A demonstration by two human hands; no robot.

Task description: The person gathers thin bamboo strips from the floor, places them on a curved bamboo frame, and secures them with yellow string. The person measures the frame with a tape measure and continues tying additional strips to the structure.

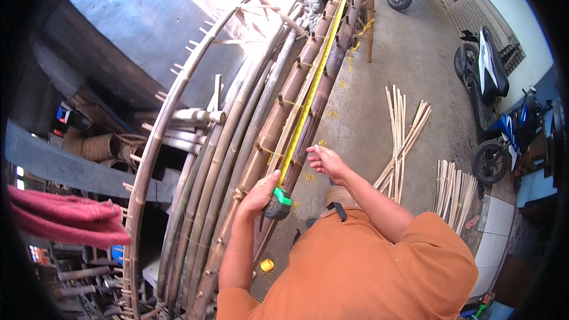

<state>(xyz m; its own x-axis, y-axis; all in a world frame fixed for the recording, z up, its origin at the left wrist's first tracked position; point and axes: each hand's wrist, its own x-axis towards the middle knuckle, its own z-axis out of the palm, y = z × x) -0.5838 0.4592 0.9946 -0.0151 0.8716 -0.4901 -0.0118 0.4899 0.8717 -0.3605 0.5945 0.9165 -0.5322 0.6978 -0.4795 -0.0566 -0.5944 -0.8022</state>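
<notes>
A yellow tape measure blade (pixel 306 111) runs out along a long frame of brown bamboo poles (pixel 292 92) toward its far end. My left hand (pixel 258 197) is closed at the near end of the blade, its thumb beside the yellow strip. The green and black tape measure case (pixel 278 204) sits against that hand, and the fingers beneath are hidden. To the right of the poles my right hand (pixel 327 163) hovers with loosely curled fingers apart, and I see nothing in it. Short pegs (pixel 299 65) and string ties stand along the poles.
More bamboo poles (pixel 222 148) and a curved pole with pegs (pixel 159 130) lie left. A red cloth (pixel 68 216) hangs nearby. Thin bamboo strips (pixel 398 148) and another bundle (pixel 455 188) are on the floor right. Motorbikes (pixel 489 62) line the wall. A yellow ring (pixel 267 265) lies below.
</notes>
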